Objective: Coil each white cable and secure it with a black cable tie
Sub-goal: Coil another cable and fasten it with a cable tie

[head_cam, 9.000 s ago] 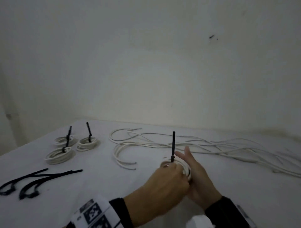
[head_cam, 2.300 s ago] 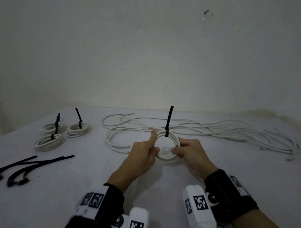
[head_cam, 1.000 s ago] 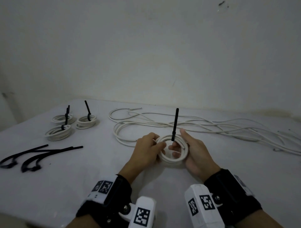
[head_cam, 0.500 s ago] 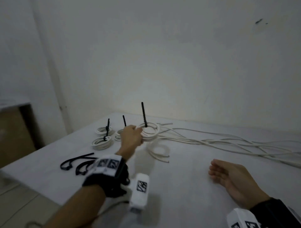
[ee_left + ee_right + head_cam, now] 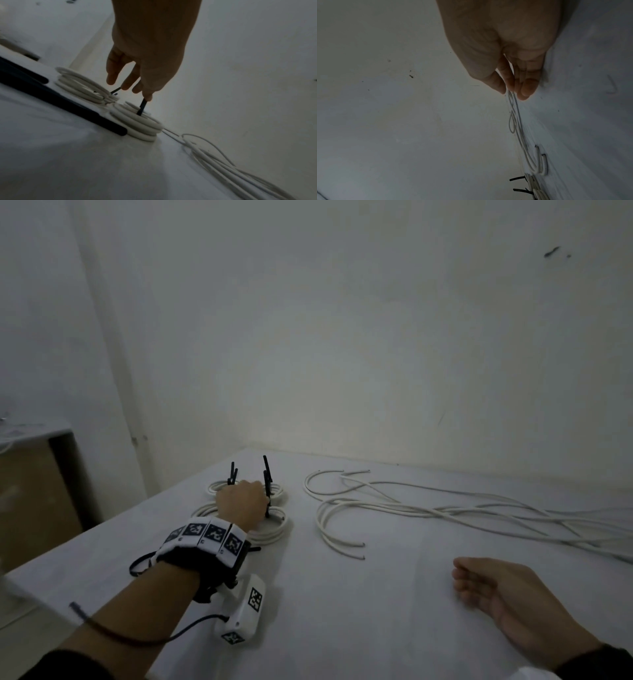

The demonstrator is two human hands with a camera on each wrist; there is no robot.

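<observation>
Progress: four tied coils [image 5: 270, 529] are grouped at centre left of the head view, each a round stack of smooth white cable cinched by a stiff black tie [image 5: 266, 474] whose tail stands upright. The loose cables [image 5: 428, 508] at centre right are still uncoiled; they lie in long, flexible curves with cut ends. I judge the task partly complete.

The left hand [image 5: 241, 503] is over the coils, fingers [image 5: 118, 71] extended downward, one fingertip touching a tie tail; no grip is evident. The right hand [image 5: 507, 597] rests palm-up at lower right, fingers loosely curled, holding nothing. Spare ties [image 5: 51, 97] lie flat beside the coils on the matte white table [image 5: 342, 611].
</observation>
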